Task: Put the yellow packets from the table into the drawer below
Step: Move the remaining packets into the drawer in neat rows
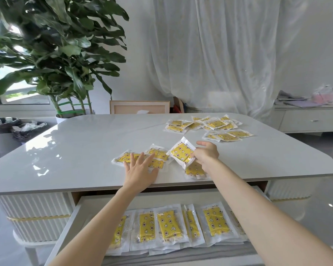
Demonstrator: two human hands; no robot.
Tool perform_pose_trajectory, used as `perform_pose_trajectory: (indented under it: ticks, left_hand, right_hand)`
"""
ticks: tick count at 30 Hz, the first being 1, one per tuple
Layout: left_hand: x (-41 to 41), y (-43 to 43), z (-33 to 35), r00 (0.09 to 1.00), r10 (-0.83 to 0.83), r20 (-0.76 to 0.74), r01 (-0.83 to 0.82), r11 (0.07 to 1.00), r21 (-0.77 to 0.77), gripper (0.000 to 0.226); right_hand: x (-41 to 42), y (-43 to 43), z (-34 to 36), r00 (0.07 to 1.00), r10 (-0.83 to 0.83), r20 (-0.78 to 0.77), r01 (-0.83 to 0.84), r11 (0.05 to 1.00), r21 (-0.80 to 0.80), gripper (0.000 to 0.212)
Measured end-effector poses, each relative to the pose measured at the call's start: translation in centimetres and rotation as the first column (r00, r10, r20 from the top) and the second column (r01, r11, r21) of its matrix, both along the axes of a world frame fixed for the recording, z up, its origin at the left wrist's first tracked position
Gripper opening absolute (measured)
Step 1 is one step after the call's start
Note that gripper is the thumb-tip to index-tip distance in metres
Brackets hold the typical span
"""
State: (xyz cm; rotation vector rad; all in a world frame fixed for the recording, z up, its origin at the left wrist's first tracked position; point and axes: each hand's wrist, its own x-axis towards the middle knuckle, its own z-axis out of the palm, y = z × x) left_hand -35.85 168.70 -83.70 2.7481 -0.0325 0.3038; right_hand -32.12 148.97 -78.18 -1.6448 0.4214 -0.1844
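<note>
A: Starting at the left: the left hand [140, 169] lies flat, fingers spread wide, on the packets near the table's front edge [140, 157]. Its grip holds nothing yet. What would do this step well?

B: I'd close the fingers over that small cluster and gather it toward the front edge, then lift it as a bunch. They look slippery and overlap, so a loose pinch could drop one.

A: And the right hand [205, 153]?

B: Its grip is pinched on one tilted packet [182, 152], lifted off the table [75, 146]. Another packet [194, 169] lies just beneath the wrist. I'd carry the held one straight down into the open drawer [69, 231] and lay it flat beside the packets in the drawer [165, 227].

A: More remain at the far right corner [210, 125].

B: Yes, well apart from both hands.

A: Anything hard to see?

B: The forearms cover parts of the drawer's row, so I can't count it. The printing is too small to read.
</note>
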Motion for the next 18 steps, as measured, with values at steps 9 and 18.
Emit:
perform_pose_trajectory:
  ticks: [9,18]
  left_hand:
    - [-0.3,-0.2,0.2,1.000,0.010,-0.018,-0.009,0.999,0.032,0.055]
    - [-0.3,-0.2,0.3,1.000,0.010,-0.010,-0.011,0.999,-0.037,0.058]
  right_hand:
    - [-2.3,-1.1,0.0,0.965,0.055,-0.257,-0.207,0.759,-0.617,0.052]
    - [-2.2,0.3,-0.5,0.917,0.046,-0.395,-0.340,0.608,-0.718,0.088]
